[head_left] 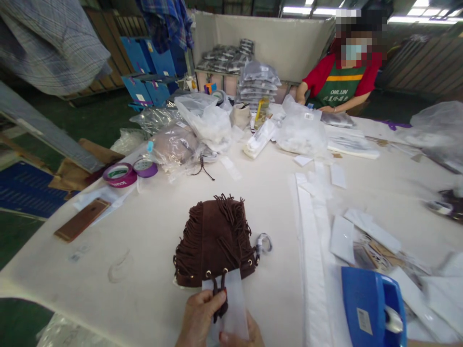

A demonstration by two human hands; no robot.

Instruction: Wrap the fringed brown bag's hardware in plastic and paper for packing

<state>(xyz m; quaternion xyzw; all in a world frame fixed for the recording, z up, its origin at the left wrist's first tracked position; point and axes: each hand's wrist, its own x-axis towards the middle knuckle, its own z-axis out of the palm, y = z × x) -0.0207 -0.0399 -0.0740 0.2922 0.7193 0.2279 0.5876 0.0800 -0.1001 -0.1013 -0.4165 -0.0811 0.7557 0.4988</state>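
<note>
Brown fringed suede pouch [216,239] lies flat on the white tabletop [152,241], near centre, mouth end toward the camera. A translucent white paper slip [234,303] sits at the mouth, overlapping the pouch's near edge and running down to the hands.

Left hand [200,318] at the near edge, fingers closed, pinching the dark drawstring [219,299] against the slip. Right hand [241,337] mostly out of frame; only fingertips show under the slip's lower end, touching it. Can't tell how far it's closed.

Judgement on the step in hand: looks like the slip is being handled at the pouch mouth, around the drawstring. To do it well, keep the slip flat and square to the opening, hold the cord clear of the eyelets so it doesn't bunch, and keep the pouch flat on the tabletop so the fringe doesn't snag.

Around it: small metal ring clasp [265,242] just right of the pouch. Blue tape dispenser [372,308] near right. White paper strips [311,241] right of centre. Phone [82,220] left, two tape rolls [121,174] beyond it. Clear plastic bags [202,123] piled at far centre. A co-worker in a green apron [342,86] sits at the far side, their hands on their own packing.
</note>
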